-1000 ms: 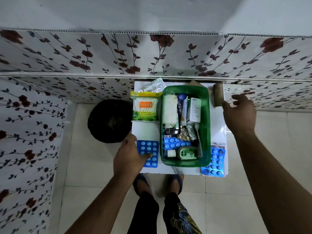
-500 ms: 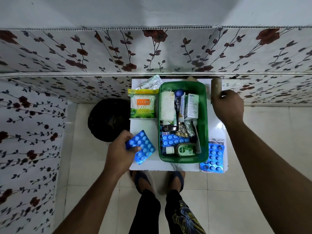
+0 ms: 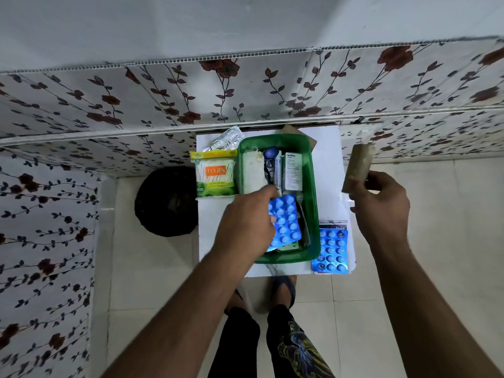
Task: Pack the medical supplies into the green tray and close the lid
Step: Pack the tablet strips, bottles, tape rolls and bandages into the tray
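The green tray (image 3: 313,170) sits on a small white table (image 3: 328,148), with a white gauze roll (image 3: 252,173), a white medicine box (image 3: 292,171) and tubes inside. My left hand (image 3: 245,225) holds a blue blister pack (image 3: 285,221) over the tray's near half. My right hand (image 3: 380,205) grips a tan bandage roll (image 3: 357,166) in the air, right of the table. A second blue blister pack (image 3: 331,249) lies at the table's near right corner. A yellow-green pack of cotton buds (image 3: 215,173) lies left of the tray. No lid is visible.
A silver foil packet (image 3: 226,140) lies at the table's far left corner. A black round bin (image 3: 166,201) stands on the tiled floor left of the table. Floral wall panels close in the back and left. My feet (image 3: 283,290) are below the table's near edge.
My left hand has carried the blue blister pack from the table's left side to over the tray. My right hand has lifted the tan roll off the table's far right.
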### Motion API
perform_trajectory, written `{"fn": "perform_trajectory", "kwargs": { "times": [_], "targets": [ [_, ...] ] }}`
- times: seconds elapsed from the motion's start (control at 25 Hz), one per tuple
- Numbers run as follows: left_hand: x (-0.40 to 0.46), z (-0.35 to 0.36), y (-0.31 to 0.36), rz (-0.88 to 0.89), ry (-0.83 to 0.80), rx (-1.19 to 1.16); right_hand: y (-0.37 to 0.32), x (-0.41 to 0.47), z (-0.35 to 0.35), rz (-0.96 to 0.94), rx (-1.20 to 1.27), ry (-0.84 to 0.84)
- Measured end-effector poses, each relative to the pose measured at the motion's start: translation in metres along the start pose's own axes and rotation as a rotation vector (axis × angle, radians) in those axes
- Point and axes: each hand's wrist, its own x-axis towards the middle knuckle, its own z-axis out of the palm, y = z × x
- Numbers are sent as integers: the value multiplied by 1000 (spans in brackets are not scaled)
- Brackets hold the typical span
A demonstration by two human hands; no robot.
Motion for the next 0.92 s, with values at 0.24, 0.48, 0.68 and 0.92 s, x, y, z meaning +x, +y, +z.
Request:
{"fn": "perform_trajectory", "kwargs": {
  "times": [0.24, 0.48, 0.68, 0.92],
  "targets": [
    [22, 44, 5, -39, -200, 222, 2, -1, -9, -14, -7, -41],
    [16, 45, 14, 6, -82, 361, -3, -9, -8, -21, -57, -103],
    [5, 21, 9, 112, -139, 282, -16, -34, -2, -13, -95, -238],
    [-20, -47, -54, -102, 96, -237, -18, -84, 36, -100, -321, -491]
  ]
}}
